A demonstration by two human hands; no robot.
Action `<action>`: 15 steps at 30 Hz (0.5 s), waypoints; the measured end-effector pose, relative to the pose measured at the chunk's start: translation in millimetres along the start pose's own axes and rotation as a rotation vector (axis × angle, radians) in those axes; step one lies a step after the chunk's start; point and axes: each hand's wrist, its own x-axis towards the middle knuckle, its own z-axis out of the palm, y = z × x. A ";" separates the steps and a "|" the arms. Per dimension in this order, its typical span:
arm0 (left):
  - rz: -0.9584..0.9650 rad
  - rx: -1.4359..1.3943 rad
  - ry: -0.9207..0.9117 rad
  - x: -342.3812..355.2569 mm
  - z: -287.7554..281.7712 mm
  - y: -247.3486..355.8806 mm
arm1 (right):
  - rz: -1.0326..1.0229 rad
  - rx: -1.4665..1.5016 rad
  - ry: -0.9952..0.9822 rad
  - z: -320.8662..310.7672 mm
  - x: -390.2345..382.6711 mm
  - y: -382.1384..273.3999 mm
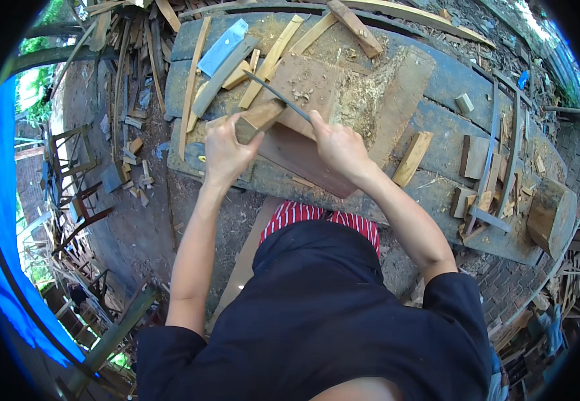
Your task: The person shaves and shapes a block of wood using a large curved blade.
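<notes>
My left hand (229, 150) grips a short wooden block (262, 115), tilted, its end grain dark. In my right hand (340, 147) is a long, thin, dark metal tool (278, 95) that slants up to the left across the block's far end. Whether it is a file or a blade cannot be made out, and its handle is hidden in my closed fingers. Both hands are over a big wooden block (306, 83) with shavings on top, which stands on the workbench (450, 144).
Wood strips (273, 60) and a blue piece (223, 47) lie at the far left of the bench. On the right are a wood piece (413, 159), a frame saw (500, 154) and a thick block (552, 217). Scrap wood (133, 160) litters the ground at left.
</notes>
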 end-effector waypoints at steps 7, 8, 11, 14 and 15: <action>-0.031 0.046 -0.038 6.5 -8.8 8.4 | -0.034 0.136 0.017 -21.7 -21.8 -37.1; -0.044 -0.027 -0.039 9.3 -9.6 13.8 | -0.036 0.135 0.026 -20.9 -17.3 -34.0; -0.150 -0.008 -0.104 13.7 -11.0 14.1 | -0.080 0.086 0.086 -23.0 -10.1 -38.7; -0.073 0.023 -0.043 2.2 -8.2 15.7 | -0.089 0.041 -0.025 -27.5 -27.2 -40.1; -0.073 0.022 -0.051 1.2 -8.2 16.0 | -0.083 0.044 -0.028 -19.2 -27.2 -35.7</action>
